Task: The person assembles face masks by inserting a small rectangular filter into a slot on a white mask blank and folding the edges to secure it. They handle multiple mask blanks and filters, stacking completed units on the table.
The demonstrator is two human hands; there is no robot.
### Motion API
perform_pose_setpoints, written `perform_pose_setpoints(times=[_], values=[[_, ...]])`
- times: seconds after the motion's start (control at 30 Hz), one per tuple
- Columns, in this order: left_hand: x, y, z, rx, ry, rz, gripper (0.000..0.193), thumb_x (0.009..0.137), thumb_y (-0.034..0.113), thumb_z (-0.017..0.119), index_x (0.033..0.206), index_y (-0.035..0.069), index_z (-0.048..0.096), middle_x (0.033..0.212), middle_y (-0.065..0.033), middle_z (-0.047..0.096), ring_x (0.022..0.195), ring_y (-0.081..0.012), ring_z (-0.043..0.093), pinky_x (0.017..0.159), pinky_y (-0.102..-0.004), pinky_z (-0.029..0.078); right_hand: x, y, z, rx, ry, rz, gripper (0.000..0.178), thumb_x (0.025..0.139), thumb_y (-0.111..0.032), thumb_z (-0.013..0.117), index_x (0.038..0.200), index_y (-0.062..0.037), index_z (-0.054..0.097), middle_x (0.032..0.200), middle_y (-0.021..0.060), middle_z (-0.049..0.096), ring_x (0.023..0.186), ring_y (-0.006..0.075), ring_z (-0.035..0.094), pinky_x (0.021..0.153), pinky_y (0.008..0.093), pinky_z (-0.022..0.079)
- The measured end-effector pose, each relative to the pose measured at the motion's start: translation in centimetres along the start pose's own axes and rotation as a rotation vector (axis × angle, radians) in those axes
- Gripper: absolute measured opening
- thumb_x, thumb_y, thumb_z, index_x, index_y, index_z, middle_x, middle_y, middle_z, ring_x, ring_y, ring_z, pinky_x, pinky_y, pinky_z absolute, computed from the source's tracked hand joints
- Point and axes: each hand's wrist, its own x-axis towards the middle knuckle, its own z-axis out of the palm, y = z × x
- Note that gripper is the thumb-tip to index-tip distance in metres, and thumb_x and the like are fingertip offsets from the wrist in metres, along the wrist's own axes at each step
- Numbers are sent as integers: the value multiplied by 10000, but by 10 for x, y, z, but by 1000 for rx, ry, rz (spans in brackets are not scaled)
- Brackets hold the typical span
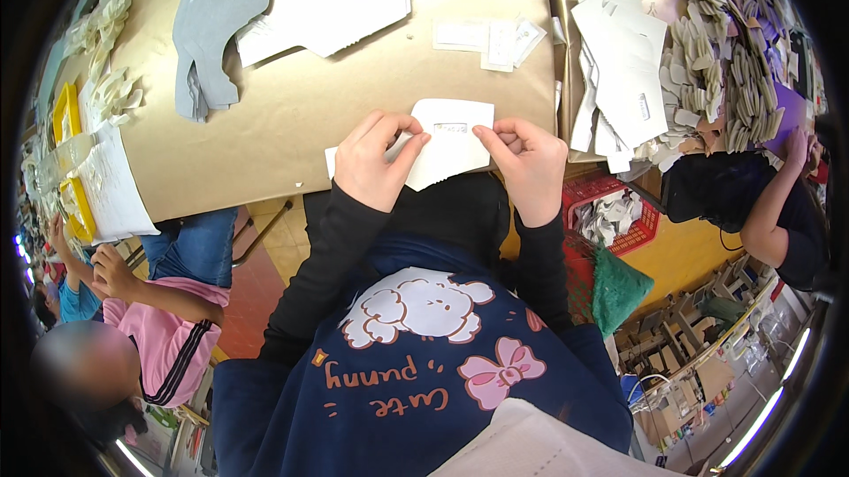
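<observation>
A white flat cut piece (449,157) with a jagged lower edge is held up at the near edge of the table, in front of my body. Near its top sits a small rectangular label or window (451,129) with dark lettering. My left hand (370,161) pinches the piece on its left side, thumb and forefinger close to the label. On the other side, my right hand (533,166) grips its right edge between thumb and fingers. A corner of another white piece (331,160) pokes out beside my left hand. Whether the label is stuck down or loose, I cannot tell.
Grey cut pieces (217,17) and white slotted pieces (354,13) lie at the far left. Small white label strips (500,42) rest ahead. White pieces (623,70) are stacked on the right. A red crate (650,234) stands below; people sit on both sides.
</observation>
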Motion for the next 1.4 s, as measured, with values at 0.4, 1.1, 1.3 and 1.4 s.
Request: perform_pose_setpoints(times=[0.4,1.1,1.3,1.4], values=[[2,-2,-1,-10,-22,-15,122,822,106,778,887,34,704,812,-51,676,596,-127,543,569,-275,443,0,0,1,-22,20,-20,205,815,-126,806,826,52,706,667,116,687,538,138,640,525,256,492],[4,0,-2,-6,-48,-69,115,830,143,762,879,57,702,841,-64,683,661,-225,623,625,-329,497,-2,-3,3,-52,44,-8,188,812,-119,798,819,41,700,650,107,667,524,133,613,520,256,482],[6,-2,1,19,-13,-12,127,795,101,785,886,42,719,821,-58,702,582,-136,561,562,-278,459,-3,-4,5,-60,56,-20,182,818,-115,792,814,37,692,643,104,656,519,131,601,516,258,477],[5,0,1,22,-28,-35,109,814,117,765,884,57,706,824,-69,675,657,-210,607,619,-330,489,-4,-5,6,-67,63,-8,183,818,-119,792,815,34,692,646,103,657,522,134,602,518,258,479]])
